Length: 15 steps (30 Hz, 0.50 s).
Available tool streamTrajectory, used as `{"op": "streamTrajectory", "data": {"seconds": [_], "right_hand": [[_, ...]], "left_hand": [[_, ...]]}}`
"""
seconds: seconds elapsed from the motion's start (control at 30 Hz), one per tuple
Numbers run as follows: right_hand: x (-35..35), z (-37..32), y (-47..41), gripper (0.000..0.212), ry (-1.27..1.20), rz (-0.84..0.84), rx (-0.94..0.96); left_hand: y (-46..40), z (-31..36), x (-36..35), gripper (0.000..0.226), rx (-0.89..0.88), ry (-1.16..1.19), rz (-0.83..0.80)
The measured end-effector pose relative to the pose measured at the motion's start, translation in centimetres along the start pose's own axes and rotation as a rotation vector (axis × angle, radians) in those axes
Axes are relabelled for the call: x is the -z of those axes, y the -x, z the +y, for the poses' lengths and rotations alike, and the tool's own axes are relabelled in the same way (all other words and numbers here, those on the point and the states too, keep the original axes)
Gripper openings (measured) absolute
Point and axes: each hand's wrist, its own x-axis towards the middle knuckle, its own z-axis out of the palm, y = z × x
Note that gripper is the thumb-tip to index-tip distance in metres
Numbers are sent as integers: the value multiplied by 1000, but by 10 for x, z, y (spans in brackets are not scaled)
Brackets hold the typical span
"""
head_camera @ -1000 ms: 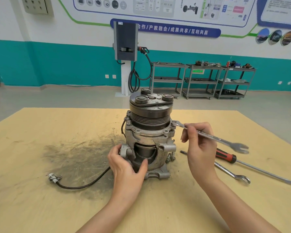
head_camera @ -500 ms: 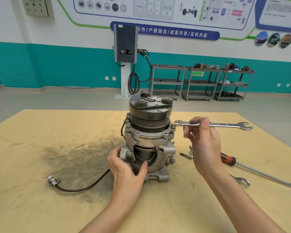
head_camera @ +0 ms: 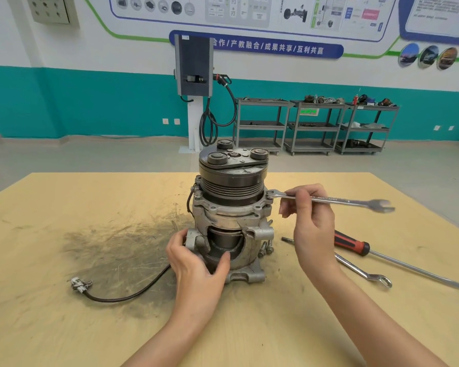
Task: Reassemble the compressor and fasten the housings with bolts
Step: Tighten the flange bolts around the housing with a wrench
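Observation:
The grey compressor stands upright on the wooden table, its black pulley and clutch plate on top. My left hand grips the lower housing at its front left. My right hand pinches a silver combination wrench near its middle. The wrench's ring end sits on a bolt at the right of the upper housing flange. Its open-jaw end points right and looks blurred. Loose bolts lean by the compressor's right foot.
A red-handled screwdriver and a second wrench lie on the table to the right. A black cable with a connector trails left from the compressor over a dark greasy patch. Carts and a charging post stand beyond the table.
The wrench swung from pointing down-right to level, lifted just off the flange, and its ring end is now back on the flange bolt. My left hand kept its hold.

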Motion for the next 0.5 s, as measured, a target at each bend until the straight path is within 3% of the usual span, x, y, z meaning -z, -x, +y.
{"op": "streamTrajectory", "data": {"seconds": [0.1,0.2,0.33,0.5], "right_hand": [[-2,-2,9,8,260,-17,186],[-7,-4,15,5,374,16,179],[-7,-9,9,14,69,60,101],[2,-6,-5,38,-94,80,-236]], "left_hand": [[0,-1,0,86,-1,-3,-3],[1,0,0,87,2,-7,-2],[0,0,0,87,-8,-6,-2],[1,0,-1,86,-6,4,5]]}}
